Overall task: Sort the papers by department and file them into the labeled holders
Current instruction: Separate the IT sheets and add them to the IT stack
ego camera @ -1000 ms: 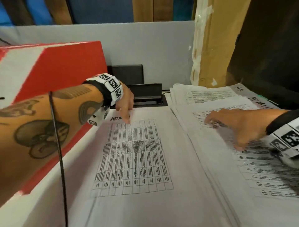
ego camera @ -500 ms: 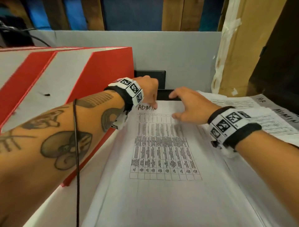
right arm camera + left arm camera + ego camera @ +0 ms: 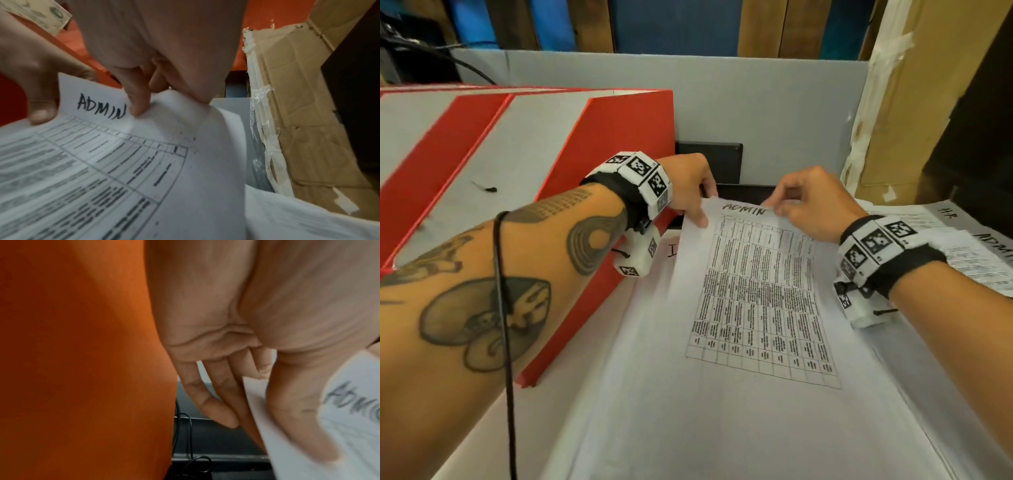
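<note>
A: Papers — where's the top sheet [image 3: 753, 294]?

B: On the pile [image 3: 688, 428] at centre of the head view, its far edge peeled up. "ADMIN" is handwritten across the top, a printed table below it.

A: And the hands?

B: The left hand [image 3: 688, 186] pinches the sheet's far-left corner, at about 11 o'clock from the table: thumb on top, fingers [image 3: 216, 408] behind the paper. The right hand [image 3: 808, 205] pinches the far edge just right of "ADMIN", at about 1 o'clock, index tip [image 3: 139, 104] on the page, and the paper bulges there.

A: What's around it?

B: A red-and-white box [image 3: 592, 144] sits at 9 o'clock, touching the left wrist. Another pile [image 3: 972, 253] lies at 3 o'clock, with "HR" and "ADMIN" sheets showing. A taped cardboard box [image 3: 304, 113] stands at 2 o'clock, and a dark tray [image 3: 746, 188] at 12, just beyond the hands. A grey panel [image 3: 756, 102] backs the worktop.
</note>
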Demonstrator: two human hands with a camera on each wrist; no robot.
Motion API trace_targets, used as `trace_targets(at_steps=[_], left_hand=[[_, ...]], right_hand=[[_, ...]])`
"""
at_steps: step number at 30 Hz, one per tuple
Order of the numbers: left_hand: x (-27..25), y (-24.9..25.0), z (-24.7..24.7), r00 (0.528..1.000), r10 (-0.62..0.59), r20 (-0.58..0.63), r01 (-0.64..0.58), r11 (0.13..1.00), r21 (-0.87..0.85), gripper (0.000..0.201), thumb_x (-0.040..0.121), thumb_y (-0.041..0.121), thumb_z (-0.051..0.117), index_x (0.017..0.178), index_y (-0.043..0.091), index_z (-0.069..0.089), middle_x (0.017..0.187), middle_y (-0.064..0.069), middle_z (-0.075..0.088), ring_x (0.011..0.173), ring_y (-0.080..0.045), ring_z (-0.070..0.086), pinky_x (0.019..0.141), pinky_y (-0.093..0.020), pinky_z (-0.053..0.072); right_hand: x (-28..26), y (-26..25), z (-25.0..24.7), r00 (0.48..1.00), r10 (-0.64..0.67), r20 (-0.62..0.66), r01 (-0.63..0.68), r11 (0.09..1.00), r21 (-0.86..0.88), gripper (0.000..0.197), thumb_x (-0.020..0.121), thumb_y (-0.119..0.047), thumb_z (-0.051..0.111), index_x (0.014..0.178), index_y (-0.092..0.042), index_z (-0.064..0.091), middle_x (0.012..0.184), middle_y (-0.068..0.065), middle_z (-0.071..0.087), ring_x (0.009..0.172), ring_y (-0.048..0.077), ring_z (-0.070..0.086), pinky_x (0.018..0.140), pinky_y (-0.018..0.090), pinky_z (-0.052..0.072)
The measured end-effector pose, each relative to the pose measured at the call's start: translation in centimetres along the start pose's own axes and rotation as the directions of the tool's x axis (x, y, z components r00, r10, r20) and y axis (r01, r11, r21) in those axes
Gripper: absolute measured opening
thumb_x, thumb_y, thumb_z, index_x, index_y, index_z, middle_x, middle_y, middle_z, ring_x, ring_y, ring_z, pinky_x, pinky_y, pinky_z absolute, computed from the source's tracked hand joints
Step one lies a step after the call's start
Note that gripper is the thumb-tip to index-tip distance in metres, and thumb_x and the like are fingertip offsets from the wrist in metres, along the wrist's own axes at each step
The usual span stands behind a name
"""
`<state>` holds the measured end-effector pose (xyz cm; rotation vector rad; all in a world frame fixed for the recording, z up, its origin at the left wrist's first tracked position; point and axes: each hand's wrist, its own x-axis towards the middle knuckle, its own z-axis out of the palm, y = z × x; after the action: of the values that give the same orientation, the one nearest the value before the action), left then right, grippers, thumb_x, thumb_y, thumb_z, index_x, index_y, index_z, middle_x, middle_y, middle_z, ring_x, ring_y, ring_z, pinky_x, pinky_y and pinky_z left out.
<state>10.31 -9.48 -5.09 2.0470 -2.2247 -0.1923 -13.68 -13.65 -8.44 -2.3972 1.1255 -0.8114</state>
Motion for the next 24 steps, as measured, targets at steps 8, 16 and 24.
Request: trace_targets(at_steps=[8, 16, 24], left_hand=[[-0.2, 0.4, -0.9, 0.992, -0.054, -0.112, 0.065, 0.993, 0.095, 0.043, 0.08, 0.044, 0.085, 0.112, 0.015, 0.078, 0.093, 0.003, 0.075, 0.083, -0.019, 0.069, 0.071, -0.03, 0.055], [-1.1, 1.8, -3.1, 0.989, 0.032, -0.143, -0.004, 0.982, 0.191, 0.039, 0.081, 0.045, 0.082, 0.102, 0.012, 0.078, 0.089, -0.004, 0.074, 0.079, -0.026, 0.067, 0.069, -0.033, 0.051], [-2.8, 1.2, -4.4, 0.995, 0.066, -0.08, -0.067, 0.998, -0.02, 0.021, 0.078, 0.035, 0.087, 0.095, 0.029, 0.076, 0.091, 0.011, 0.076, 0.085, -0.012, 0.073, 0.085, -0.034, 0.061]], right_hand=[[-0.1, 2.6, -3.9, 0.993, -0.02, -0.113, 0.02, 1.0, -0.005, 0.036, 0.079, 0.014, 0.071, 0.065, -0.019, 0.067, 0.077, -0.004, 0.075, 0.078, 0.007, 0.073, 0.088, 0.044, 0.062], [-0.4, -0.9, -1.0, 0.995, -0.095, 0.036, 0.097, 0.994, -0.056, 0.024, 0.083, -0.022, 0.083, 0.069, -0.03, 0.066, 0.085, -0.012, 0.071, 0.082, 0.015, 0.069, 0.075, 0.037, 0.058], [-0.4, -1.3, 0.7, 0.989, -0.091, -0.118, 0.078, 0.991, -0.108, 0.033, 0.075, -0.006, 0.086, 0.069, -0.027, 0.062, 0.077, -0.011, 0.07, 0.074, 0.008, 0.065, 0.063, 0.02, 0.047]])
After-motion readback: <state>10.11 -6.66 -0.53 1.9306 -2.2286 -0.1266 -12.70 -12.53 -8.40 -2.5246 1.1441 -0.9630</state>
